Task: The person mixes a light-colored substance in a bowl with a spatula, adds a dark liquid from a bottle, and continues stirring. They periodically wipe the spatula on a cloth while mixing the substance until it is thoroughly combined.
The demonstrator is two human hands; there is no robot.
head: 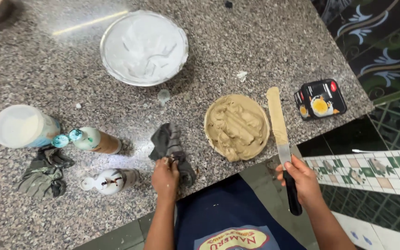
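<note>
Two grips over speckled granite counter beside patterned tiles: left hand clutching cloth, right hand around spatula.

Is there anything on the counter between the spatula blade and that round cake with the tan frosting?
Nothing visible. The right hand holds the spatula with its frosting-coated blade just right of the frosted cake, only bare granite counter between them. The black box sits farther right, the grey cloth to the left.
</note>
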